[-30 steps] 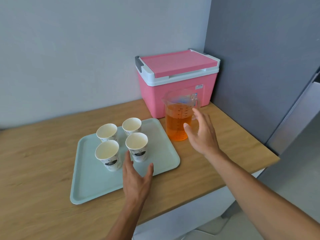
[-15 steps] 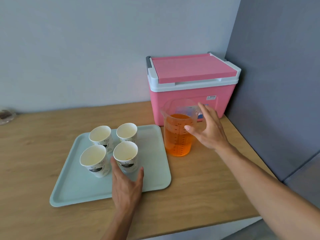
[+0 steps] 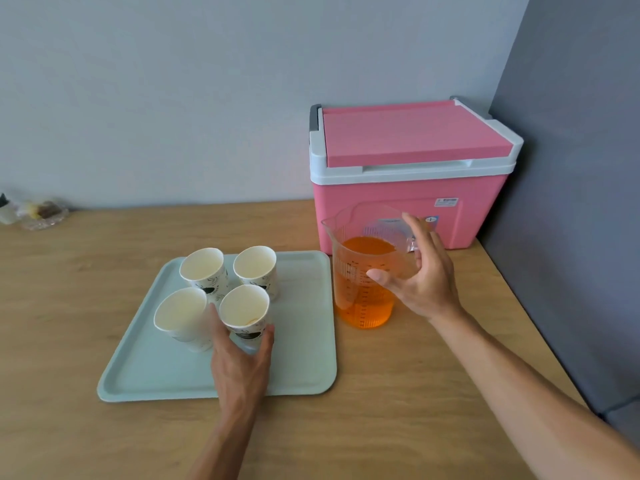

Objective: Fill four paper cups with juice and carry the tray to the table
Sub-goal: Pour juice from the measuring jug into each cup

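Since 1 s ago the L hand [image 3: 239,368] has slid fwd and now clasps the base of the front-right paper cup [image 3: 244,308] on the tray [image 3: 304,368]. The R hand [image 3: 426,282] has neared the juice jug [image 3: 356,296], fingers spread by the handle, no grip yet. The jug stands on the counter [image 3: 398,393] just R of the tray; nothing poured yet, it seems, so the 1st pour looks imminent.

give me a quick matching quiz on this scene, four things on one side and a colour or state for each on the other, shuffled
Things:
1 tray
2 jug
3 cooler
4 near right cup

Matches:
a pink, lid shut
b between thumb and finger of the left hand
c holds orange juice
d pale green

Pairs: 1-d, 2-c, 3-a, 4-b
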